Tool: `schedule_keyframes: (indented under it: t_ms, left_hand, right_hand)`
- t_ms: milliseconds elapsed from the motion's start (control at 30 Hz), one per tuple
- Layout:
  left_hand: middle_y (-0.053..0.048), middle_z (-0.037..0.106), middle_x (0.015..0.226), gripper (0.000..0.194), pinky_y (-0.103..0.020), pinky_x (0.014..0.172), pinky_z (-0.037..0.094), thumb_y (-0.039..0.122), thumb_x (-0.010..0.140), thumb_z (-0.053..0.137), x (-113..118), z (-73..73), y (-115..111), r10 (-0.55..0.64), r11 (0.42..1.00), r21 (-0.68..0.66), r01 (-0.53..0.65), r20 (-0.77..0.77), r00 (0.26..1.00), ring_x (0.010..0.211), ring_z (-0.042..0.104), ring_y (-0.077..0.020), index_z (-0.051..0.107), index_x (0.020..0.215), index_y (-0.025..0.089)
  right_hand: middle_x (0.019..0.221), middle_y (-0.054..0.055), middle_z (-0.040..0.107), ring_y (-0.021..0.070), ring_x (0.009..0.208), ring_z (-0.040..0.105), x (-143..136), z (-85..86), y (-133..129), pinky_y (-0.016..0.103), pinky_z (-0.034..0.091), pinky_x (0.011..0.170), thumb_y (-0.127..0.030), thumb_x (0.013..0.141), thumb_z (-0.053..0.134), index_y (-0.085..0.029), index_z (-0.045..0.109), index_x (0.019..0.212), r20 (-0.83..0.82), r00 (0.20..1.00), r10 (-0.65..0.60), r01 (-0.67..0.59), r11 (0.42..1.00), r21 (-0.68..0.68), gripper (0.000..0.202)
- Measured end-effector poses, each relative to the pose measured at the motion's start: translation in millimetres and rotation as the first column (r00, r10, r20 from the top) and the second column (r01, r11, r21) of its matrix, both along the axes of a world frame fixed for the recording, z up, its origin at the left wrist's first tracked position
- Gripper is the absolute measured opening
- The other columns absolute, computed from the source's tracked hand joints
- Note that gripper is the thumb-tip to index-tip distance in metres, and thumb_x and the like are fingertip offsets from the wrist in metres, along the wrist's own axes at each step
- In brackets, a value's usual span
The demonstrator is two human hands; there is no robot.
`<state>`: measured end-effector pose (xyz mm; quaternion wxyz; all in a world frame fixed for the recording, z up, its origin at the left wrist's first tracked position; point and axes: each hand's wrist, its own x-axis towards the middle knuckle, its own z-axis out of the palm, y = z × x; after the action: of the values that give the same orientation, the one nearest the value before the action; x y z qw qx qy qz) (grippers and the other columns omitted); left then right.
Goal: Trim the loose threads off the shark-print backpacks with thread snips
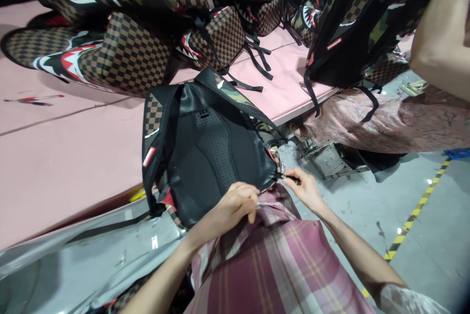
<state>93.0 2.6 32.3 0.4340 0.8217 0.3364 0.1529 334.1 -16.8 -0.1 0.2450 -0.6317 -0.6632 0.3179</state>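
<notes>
A backpack (pixel 191 157) leans at the edge of the pink table, its black padded back panel and shoulder straps facing me. Its sides carry brown check and camouflage. My left hand (pixel 237 204) is closed, with curled fingers, at the bottom edge of the backpack; whatever is inside those fingers is hidden. At the lower right corner, my right hand (pixel 303 187) pinches a small, dark, narrow piece (pixel 293 179). Whether this is a strap end or a small tool I cannot tell. It meets or nearly meets the backpack's corner.
Several checked backpacks with shark-mouth prints (pixel 128 54) lie along the back of the pink table (pixel 73 157). Red-handled tools (pixel 35 100) rest at left. Another person's arm (pixel 440 44) is beside a black backpack (pixel 352 35) at right. Yellow-black tape (pixel 411 216) marks the floor.
</notes>
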Motion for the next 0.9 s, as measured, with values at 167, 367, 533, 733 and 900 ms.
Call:
schedule_keyframes:
  t_ms: [167, 367, 533, 733, 900]
  left_hand:
    - [-0.009, 0.066, 0.087, 0.051, -0.036, 0.079, 0.046, 0.054, 0.084, 0.028, -59, 5.8, -14, 0.653, 0.757, 0.111, -0.644, -0.156, 0.741, 0.086, 0.060, -0.0243, 0.066, 0.076, 0.020]
    - [-0.007, 0.053, 0.049, 0.061, -0.038, 0.044, 0.040, 0.071, 0.076, 0.025, -103, -16.3, -41, 0.702, 0.448, 0.397, -0.801, -0.711, 0.040, 0.042, 0.050, -0.0255, 0.061, 0.067, 0.022]
    - [-0.003, 0.047, 0.037, 0.057, -0.030, 0.037, 0.035, 0.068, 0.074, 0.036, -122, -38.0, -37, 0.746, 0.483, 0.283, -0.828, -0.629, 0.220, 0.030, 0.038, -0.0169, 0.053, 0.042, 0.024]
    - [0.003, 0.026, 0.032, 0.053, -0.034, 0.042, 0.037, 0.071, 0.068, 0.043, -124, -39.9, -14, 0.784, 0.388, 0.398, -0.831, -0.616, 0.072, 0.033, 0.033, -0.0160, 0.052, 0.045, 0.024]
    - [0.001, 0.037, 0.035, 0.045, -0.026, 0.043, 0.033, 0.048, 0.070, 0.053, -117, -36.5, 1, 0.915, 0.253, -0.220, -0.942, -0.261, 0.306, 0.038, 0.038, -0.0119, 0.039, 0.037, 0.020]
  right_hand:
    - [0.096, 0.007, 0.067, 0.0236, 0.084, 0.061, -8, -7.2, 41, 0.030, 0.042, 0.070, -0.054, 0.074, 0.061, -0.021, 0.059, 0.108, 0.152, 0.982, -0.114, 0.102, 0.991, 0.083, 0.047]
    - [0.064, -0.001, 0.056, 0.0142, 0.060, 0.051, -42, -31.3, 97, 0.024, 0.034, 0.055, -0.033, 0.069, 0.064, -0.020, 0.055, 0.071, -0.382, 0.865, -0.326, 0.309, 0.945, -0.107, 0.016]
    - [0.041, -0.010, 0.028, 0.0072, 0.036, 0.024, -37, -52.9, 119, 0.021, 0.025, 0.040, -0.044, 0.067, 0.061, -0.023, 0.033, 0.056, -0.658, 0.595, -0.462, 0.293, 0.887, -0.358, 0.037]
    - [0.037, -0.012, 0.021, 0.0054, 0.033, 0.017, -32, -61.3, 119, 0.020, 0.025, 0.036, -0.050, 0.061, 0.065, -0.024, 0.025, 0.054, -0.679, 0.565, -0.468, 0.261, 0.882, -0.391, 0.048]
    - [0.035, -0.012, 0.018, 0.0050, 0.032, 0.016, -27, -41.7, 154, 0.020, 0.024, 0.035, -0.055, 0.066, 0.061, -0.024, 0.027, 0.052, -0.657, 0.653, -0.375, 0.151, 0.915, -0.373, 0.048]
